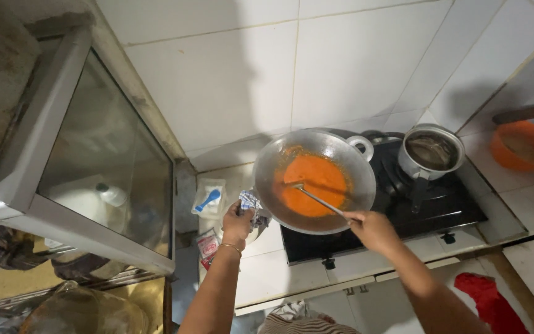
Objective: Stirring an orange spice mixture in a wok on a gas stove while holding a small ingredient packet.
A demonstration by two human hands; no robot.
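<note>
A round metal wok [341, 158] sits on the black gas stove [440, 207], with orange sauce [313, 182] pooled in its bottom. My right hand [372, 227] grips the thin handle of a metal ladle [317, 199] whose tip rests in the sauce. At the wok's left rim, my left hand [237, 224] clutches a patterned cloth [252, 205] wrapped around the wok's handle. A gold bangle circles my left wrist.
A steel pot [431, 151] with a dark handle stands on the right burner. An orange bowl [520, 145] sits on the tiled counter at far right. A blue scoop in a clear packet [208, 199] lies left of the wok. A glass window [106, 154] is open at left. Red cloth [489, 303] lies on the floor.
</note>
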